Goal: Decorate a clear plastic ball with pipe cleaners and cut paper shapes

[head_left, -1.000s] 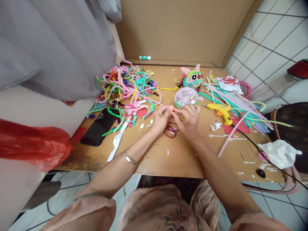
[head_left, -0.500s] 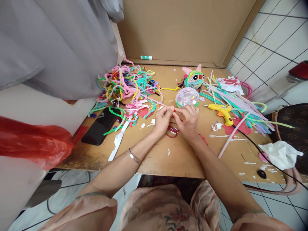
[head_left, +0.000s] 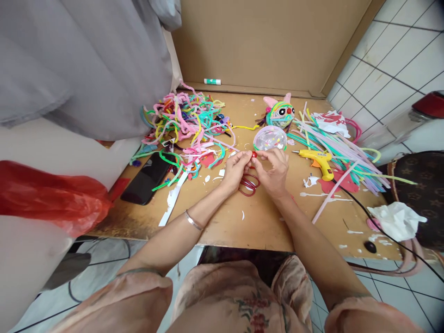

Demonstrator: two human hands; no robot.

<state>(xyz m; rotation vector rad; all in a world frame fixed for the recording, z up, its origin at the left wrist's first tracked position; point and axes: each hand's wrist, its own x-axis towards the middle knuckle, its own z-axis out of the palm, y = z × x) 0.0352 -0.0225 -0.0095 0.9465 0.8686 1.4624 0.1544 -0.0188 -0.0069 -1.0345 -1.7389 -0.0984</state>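
Near the middle of the wooden table, my left hand [head_left: 237,170] pinches a red pipe cleaner, whose small coiled end [head_left: 254,154] shows between my fingertips. My right hand [head_left: 274,171] is closed on the same red piece from the other side, thumb and index finger meeting it. Loops of dark red pipe cleaner [head_left: 249,185] hang or lie just below and between both hands. Right behind my hands is a clear round bowl [head_left: 270,138] with a lilac and green rim and coloured bits inside. Behind it sits a colourful animal head [head_left: 280,113] with pink ears.
A tangled pipe cleaner heap [head_left: 187,120] and a black phone [head_left: 147,180] are at left. To the right lie a yellow glue gun [head_left: 322,162] with its cord, straight pipe cleaners [head_left: 347,148] and crumpled tissue [head_left: 398,221]. A glue stick [head_left: 212,81] lies at the back.
The red coiled end shows more clearly between my fingertips, and my right fingers have shifted slightly around it. The whole view has moved a little.
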